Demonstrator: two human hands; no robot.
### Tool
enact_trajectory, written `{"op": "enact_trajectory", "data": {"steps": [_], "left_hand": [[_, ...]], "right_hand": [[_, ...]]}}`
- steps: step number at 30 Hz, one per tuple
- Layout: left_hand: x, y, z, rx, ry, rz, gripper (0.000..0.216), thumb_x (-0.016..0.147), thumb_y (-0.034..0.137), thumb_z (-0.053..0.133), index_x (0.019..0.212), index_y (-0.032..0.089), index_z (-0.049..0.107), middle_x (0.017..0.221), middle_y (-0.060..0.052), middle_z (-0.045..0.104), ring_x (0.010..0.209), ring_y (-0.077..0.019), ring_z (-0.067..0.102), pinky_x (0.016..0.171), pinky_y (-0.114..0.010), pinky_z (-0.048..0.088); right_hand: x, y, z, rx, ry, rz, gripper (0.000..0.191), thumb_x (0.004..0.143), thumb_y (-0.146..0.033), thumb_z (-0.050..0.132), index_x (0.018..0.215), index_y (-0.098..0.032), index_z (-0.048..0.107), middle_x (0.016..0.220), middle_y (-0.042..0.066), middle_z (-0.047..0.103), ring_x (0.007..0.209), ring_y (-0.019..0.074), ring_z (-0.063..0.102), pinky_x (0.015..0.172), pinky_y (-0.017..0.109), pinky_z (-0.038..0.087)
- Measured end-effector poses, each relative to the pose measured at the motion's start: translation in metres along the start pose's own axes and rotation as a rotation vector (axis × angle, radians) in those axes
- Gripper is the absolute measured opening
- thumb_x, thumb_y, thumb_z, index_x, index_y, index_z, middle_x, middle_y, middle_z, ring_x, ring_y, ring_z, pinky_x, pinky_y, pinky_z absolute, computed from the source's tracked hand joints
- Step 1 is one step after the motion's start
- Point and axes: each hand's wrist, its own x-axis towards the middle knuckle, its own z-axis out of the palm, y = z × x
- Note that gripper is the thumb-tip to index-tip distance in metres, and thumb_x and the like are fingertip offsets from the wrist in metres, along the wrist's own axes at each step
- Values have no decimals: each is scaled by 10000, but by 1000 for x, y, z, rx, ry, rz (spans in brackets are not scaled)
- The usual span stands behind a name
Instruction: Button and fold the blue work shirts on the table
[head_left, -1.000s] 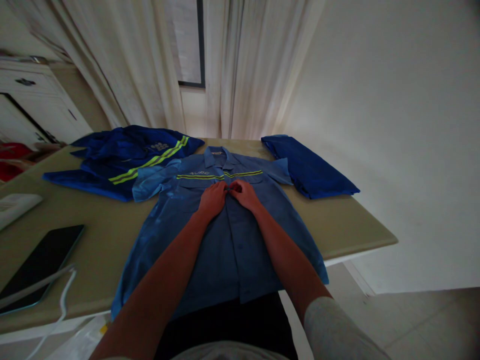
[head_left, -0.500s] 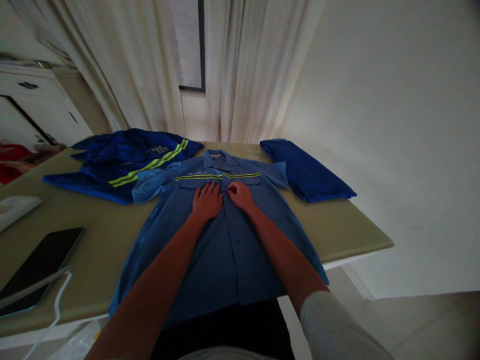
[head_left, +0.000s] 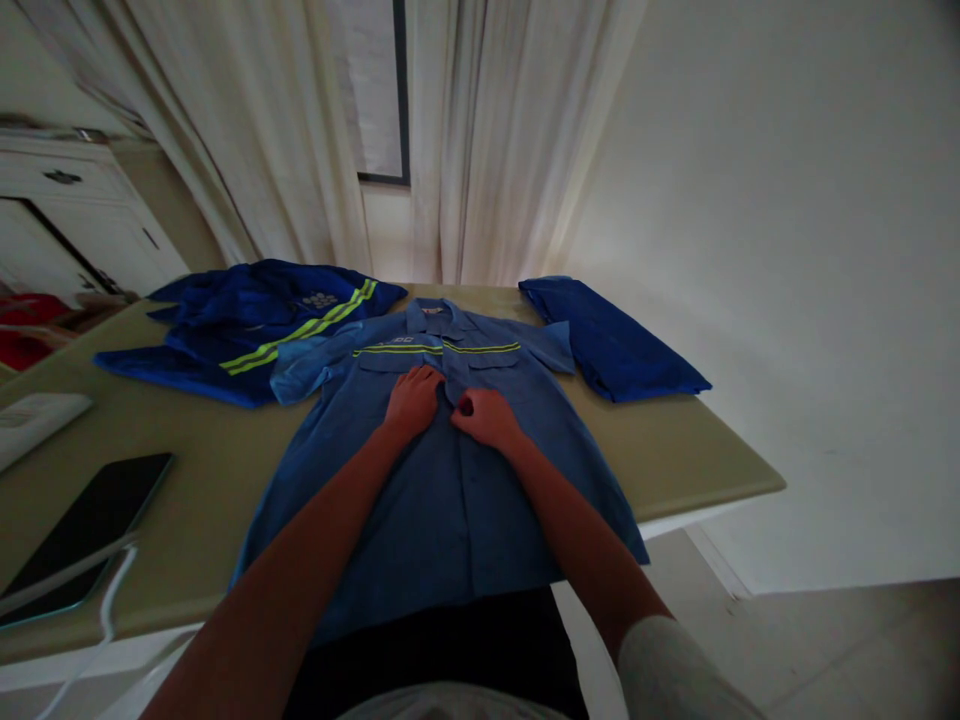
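A light blue short-sleeved work shirt (head_left: 450, 480) with a yellow reflective chest stripe lies flat, front up, on the olive table (head_left: 675, 450). Its hem hangs over the near edge. My left hand (head_left: 411, 398) rests on the shirt just left of the button placket, fingers together and lying on the cloth. My right hand (head_left: 484, 415) sits just right of the placket with fingers curled, pinching the placket edge. The two hands are close together below the chest pockets.
A dark blue jacket (head_left: 247, 330) with yellow stripes lies at the back left. A folded dark blue garment (head_left: 611, 345) lies at the back right. A black phone (head_left: 82, 530) with a white cable (head_left: 112, 610) lies near left. White curtains (head_left: 450, 140) hang behind the table.
Both hands have slid a little toward me down the placket. The left hand went from pinching to lying flat on the cloth; the right hand stays curled.
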Motion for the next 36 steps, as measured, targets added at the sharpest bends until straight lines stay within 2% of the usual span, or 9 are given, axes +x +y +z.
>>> {"op": "enact_trajectory", "data": {"steps": [5,11,14,17,21,25,29,33,36], "left_hand": [[-11,3,-6,-60,-13,159,336,932,102,471,1019,213,776,1095,-104,731,1112,-282,641,1021,-435,492],[-23,3,-11,-257,-187,338,260,940,312,609,1131,236,768,1149,-83,713,1089,-267,655,1009,-409,505],[-22,3,-16,-313,-256,308,190,926,319,641,1046,228,756,1109,-76,720,1071,-260,666,987,-388,508],[-21,8,-21,-358,-306,252,142,906,276,646,998,213,734,1020,-63,732,953,-230,686,892,-347,524],[-22,15,-25,-399,-279,193,124,903,265,636,967,206,724,930,-44,738,844,-205,684,794,-317,513],[-24,19,-24,-412,-213,197,109,903,238,628,962,203,713,936,-44,730,850,-196,680,801,-306,511],[-26,23,-25,-324,-169,223,110,903,205,601,939,205,705,980,-69,709,920,-217,673,850,-319,515],[-26,25,-29,-248,-193,227,122,903,191,581,929,208,700,948,-76,719,921,-237,680,843,-330,511],[-26,24,-32,-263,-219,176,153,896,181,574,950,211,714,936,-68,748,891,-235,701,819,-324,508]], "right_hand": [[11,21,-7,269,16,25,109,822,-208,667,845,-157,760,777,19,737,726,165,651,691,255,441],[12,37,-11,583,-37,145,169,796,-249,624,855,-171,762,684,-20,682,591,136,568,556,231,403],[12,38,-11,683,-67,192,172,784,-251,626,872,-182,757,645,-36,652,529,119,531,518,224,402],[12,38,-11,761,-85,183,159,766,-228,635,870,-184,748,669,-33,668,539,111,557,536,217,439],[11,37,-11,814,-115,173,154,769,-222,679,902,-182,745,733,-15,710,592,116,614,596,224,508],[9,35,-12,826,-154,142,178,795,-271,735,947,-179,752,802,14,747,639,128,657,638,244,549],[7,35,-13,846,-160,102,188,790,-274,731,956,-188,755,831,20,755,699,146,687,690,265,571],[6,37,-15,837,-206,-11,261,724,-237,749,980,-189,761,908,29,773,807,172,713,792,298,577],[6,38,-15,776,-213,-76,266,709,-252,776,964,-180,759,916,36,774,841,190,716,822,320,571]]}}
